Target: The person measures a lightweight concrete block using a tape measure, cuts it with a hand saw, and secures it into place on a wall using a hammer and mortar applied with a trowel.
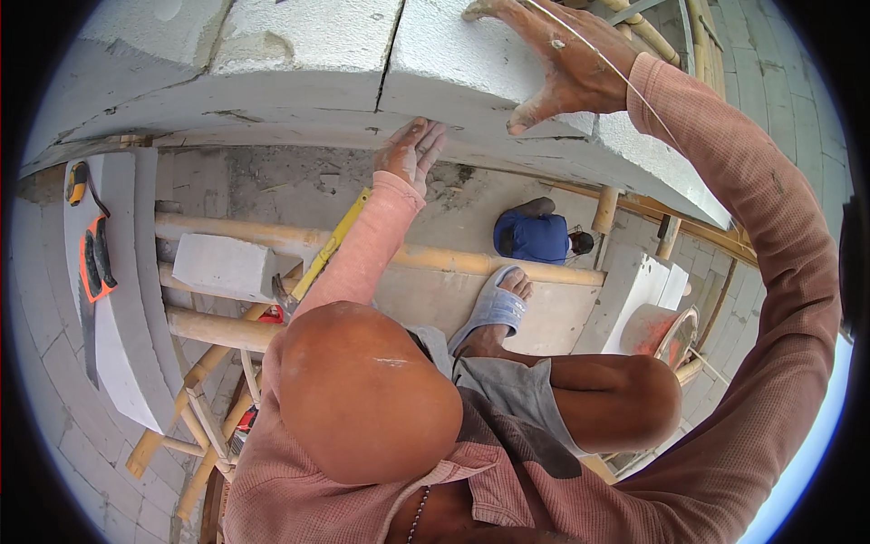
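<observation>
A row of light grey concrete blocks runs across the far side, with narrow joints between them. My right hand is spread over the top and near edge of one block, fingers apart. A thin white string crosses the back of that hand and runs on over the sleeve. Lower down, my left hand lies with fingers stretched against the underside of the near edge of the same block. Beneath my left forearm, partly hidden, slants a yellow spirit level.
Bamboo poles form scaffolding under me. A loose block rests on them. At left, a handsaw and a tape measure lie on a long block. A person in blue is far below; a bucket stands right.
</observation>
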Demonstrator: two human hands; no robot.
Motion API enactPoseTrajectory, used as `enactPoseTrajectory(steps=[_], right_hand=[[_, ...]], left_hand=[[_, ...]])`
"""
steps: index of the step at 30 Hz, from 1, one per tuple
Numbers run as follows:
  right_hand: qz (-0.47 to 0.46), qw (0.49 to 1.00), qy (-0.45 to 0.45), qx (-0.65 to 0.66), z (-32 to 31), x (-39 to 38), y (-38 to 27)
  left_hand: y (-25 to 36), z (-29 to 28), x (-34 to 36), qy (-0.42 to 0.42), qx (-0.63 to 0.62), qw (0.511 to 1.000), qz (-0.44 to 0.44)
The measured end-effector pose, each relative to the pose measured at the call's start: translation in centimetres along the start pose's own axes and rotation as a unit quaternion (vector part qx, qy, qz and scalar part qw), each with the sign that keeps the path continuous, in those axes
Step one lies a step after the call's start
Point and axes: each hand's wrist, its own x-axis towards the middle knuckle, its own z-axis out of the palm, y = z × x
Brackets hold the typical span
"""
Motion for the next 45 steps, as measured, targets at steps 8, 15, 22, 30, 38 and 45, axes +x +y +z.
enactPoseTrajectory(steps=[8, 15, 22, 30, 38, 45], right_hand=[[0.017, 0.997, -0.077, 0.009, -2.1, 0.3, -1.3], [-0.008, 0.999, -0.052, 0.009, -2.5, 0.0, -2.6], [0.016, 0.995, 0.09, -0.033, -7.4, -11.3, -3.3], [0.189, 0.929, 0.118, 0.297, 6.3, -21.7, -10.7], [0.427, 0.675, 0.271, 0.537, 22.2, -5.6, -10.4], [0.407, 0.59, 0.317, 0.622, 23.5, -4.5, -9.0]], left_hand=[[0.5, 0.5, -0.2, -0.004, -0.009, 1.0, -0.012], [0.6, -0.5, -0.1, -0.021, 0.005, 1.0, -0.012], [2.1, 0.3, -3.3, -0.069, 0.069, 0.995, -0.035], [15.5, 12.4, -14.3, -0.355, 0.733, 0.417, 0.403], [13.8, 17.4, -6.3, -0.177, 0.865, -0.065, 0.465], [13.9, 17.7, -6.3, -0.217, 0.857, -0.01, 0.467]])
